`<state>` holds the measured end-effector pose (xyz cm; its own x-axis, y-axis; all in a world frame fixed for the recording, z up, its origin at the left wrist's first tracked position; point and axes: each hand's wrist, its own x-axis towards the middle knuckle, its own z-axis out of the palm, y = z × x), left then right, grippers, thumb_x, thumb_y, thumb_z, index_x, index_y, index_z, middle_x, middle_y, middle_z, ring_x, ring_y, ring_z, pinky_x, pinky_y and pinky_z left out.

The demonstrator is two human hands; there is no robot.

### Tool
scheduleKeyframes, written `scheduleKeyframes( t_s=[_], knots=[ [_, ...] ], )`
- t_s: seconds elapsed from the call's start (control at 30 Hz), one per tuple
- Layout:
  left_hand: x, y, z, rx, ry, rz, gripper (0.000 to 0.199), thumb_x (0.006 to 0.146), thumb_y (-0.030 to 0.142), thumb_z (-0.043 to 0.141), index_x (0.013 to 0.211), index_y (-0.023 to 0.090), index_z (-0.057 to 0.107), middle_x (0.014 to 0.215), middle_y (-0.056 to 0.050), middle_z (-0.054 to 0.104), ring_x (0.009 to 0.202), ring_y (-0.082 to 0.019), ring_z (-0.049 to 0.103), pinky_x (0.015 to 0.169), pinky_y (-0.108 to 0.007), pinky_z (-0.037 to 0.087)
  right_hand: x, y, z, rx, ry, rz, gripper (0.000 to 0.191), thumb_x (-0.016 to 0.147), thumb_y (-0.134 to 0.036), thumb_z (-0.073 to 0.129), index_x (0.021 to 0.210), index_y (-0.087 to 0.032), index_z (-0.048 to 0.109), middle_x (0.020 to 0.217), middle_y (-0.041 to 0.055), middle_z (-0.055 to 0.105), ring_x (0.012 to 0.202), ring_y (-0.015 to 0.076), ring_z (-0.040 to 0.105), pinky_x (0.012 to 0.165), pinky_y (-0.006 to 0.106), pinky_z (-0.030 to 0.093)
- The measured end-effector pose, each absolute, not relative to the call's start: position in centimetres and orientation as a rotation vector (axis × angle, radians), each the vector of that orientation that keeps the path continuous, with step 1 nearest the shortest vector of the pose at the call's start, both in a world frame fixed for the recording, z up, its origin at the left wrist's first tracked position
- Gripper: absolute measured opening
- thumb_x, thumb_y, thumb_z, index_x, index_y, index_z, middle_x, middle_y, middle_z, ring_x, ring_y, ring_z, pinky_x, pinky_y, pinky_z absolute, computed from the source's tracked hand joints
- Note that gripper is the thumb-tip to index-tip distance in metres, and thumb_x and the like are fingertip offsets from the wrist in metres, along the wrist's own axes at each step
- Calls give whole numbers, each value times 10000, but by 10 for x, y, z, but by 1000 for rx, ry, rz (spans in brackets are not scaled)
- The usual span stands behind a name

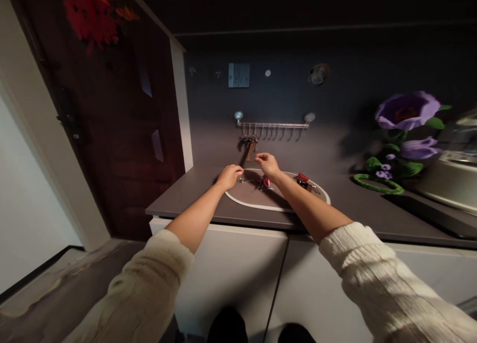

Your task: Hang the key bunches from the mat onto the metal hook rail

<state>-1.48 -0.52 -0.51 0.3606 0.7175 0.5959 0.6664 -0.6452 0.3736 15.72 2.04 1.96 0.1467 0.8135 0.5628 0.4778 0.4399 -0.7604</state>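
My left hand (pixel 230 177) is low over the left end of a white-rimmed oval tray (pixel 257 206), its fingers curled together. Small metal pieces, perhaps keys (pixel 244 180), lie just beneath those fingertips. My right hand (pixel 267 165) is raised above the tray's back part with thumb and fingers pinched. Whatever either hand holds is too small to make out. Beside the right fingertips, a bunch with a brown strap (pixel 250 151) hangs from a metal hook rail (pixel 274 126). On the tray are a red-and-white trinket with keys (pixel 266 182) and a red and black key bundle (pixel 303 180).
Purple artificial flowers (pixel 408 112) stand on the grey counter (pixel 182 194) to the right, near a large pale rounded object (pixel 452 179). A dark red door (pixel 122 114) is on the left. White cabinet doors (pixel 231 273) are below the counter.
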Motion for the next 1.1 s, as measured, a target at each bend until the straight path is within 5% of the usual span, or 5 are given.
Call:
scheduleKeyframes(
  t_s=[0.47,1.1],
  knots=[
    [-23,-7,-9,2652,1401,917,311,775,390,458,778,157,664,833,-75,638,773,-179,542,700,-284,398,155,-29,1,-1419,-2102,-44,225,782,-177,485,940,-151,643,943,78,663,855,161,591,773,248,408],
    [-23,-9,-3,2589,1303,1046,189,768,237,479,801,153,646,849,-47,657,801,-154,553,740,-257,392,153,-32,6,-1511,-2214,-167,253,774,-191,479,969,-169,639,948,68,660,860,160,581,750,228,394]
  ],
)
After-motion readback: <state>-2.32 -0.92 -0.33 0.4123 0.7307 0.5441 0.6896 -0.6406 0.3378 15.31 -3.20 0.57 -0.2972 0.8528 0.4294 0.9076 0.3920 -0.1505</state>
